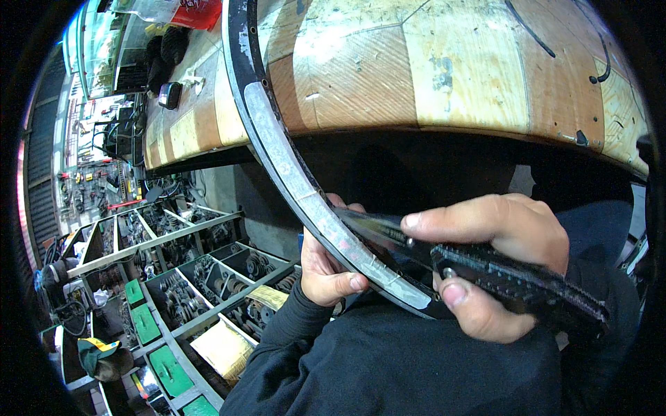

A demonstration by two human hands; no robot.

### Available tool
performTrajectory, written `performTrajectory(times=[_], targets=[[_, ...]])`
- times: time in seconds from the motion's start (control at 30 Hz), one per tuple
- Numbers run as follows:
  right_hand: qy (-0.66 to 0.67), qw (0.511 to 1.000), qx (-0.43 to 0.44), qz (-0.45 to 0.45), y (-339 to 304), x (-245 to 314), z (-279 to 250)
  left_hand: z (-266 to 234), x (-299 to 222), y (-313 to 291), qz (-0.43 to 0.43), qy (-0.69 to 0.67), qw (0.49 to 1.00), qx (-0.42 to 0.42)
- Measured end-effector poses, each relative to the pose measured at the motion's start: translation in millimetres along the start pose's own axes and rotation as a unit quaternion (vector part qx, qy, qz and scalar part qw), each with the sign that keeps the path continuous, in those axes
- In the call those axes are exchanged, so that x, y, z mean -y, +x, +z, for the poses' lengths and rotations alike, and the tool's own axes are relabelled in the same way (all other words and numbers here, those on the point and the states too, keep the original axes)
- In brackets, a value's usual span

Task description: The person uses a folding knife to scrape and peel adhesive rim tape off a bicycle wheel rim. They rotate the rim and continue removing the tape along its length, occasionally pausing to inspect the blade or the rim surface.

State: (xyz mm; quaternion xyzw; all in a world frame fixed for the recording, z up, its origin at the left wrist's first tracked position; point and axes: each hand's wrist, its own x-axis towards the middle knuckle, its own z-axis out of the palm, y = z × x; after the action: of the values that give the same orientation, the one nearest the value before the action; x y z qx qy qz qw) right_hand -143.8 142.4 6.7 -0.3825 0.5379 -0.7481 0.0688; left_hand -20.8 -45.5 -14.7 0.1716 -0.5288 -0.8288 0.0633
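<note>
Head view: bins [236, 298] hold parts [258, 263]; left hand [322, 272] clamps a rim [295, 176] slanting down rightward, right hand [520, 222] a left-pointing tool [513, 277].

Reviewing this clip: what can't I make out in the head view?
- Left hand: fingers mostly hidden behind the black, pale-faced curved rim.
- Rim: cut off by the top edge.
- Long black hand tool: front end blurred; contact with rim unclear.
- Dark parts in the compartmented rack: too small to identify.
</note>
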Motion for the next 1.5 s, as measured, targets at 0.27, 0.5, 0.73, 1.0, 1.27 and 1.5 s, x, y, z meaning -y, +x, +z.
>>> performTrajectory(times=[0.27, 0.5, 0.73, 1.0, 1.27, 1.5], targets=[[0.037, 0.999, 0.004, -0.016, 1.6, -2.5, 2.9, 2.2, 0.7, 7.7, 0.009, -0.024, 0.999, 0.036], [0.006, 0.999, 0.03, -0.035, 5.4, 1.8, -5.2, 1.6, 2.5, 9.8, 0.008, -0.014, 0.999, 0.043], [-0.007, 0.997, 0.06, -0.047, 4.9, -1.8, -5.1, -2.3, 1.6, 8.8, 0.018, 0.001, 0.999, 0.047], [0.002, 0.996, 0.08, -0.026, -3.3, 2.0, -8.5, -8.2, 1.3, 11.4, 0.025, 0.01, 0.995, 0.1], [-0.002, 0.997, 0.067, -0.044, -11.5, 2.4, -8.2, -10.3, 2.4, 9.5, 0.02, 0.034, 0.995, 0.087], [0.018, 0.996, 0.088, -0.006, -18.0, 8.9, -12.6, -8.0, -0.8, 8.5, 0.02, 0.037, 0.995, 0.089]])
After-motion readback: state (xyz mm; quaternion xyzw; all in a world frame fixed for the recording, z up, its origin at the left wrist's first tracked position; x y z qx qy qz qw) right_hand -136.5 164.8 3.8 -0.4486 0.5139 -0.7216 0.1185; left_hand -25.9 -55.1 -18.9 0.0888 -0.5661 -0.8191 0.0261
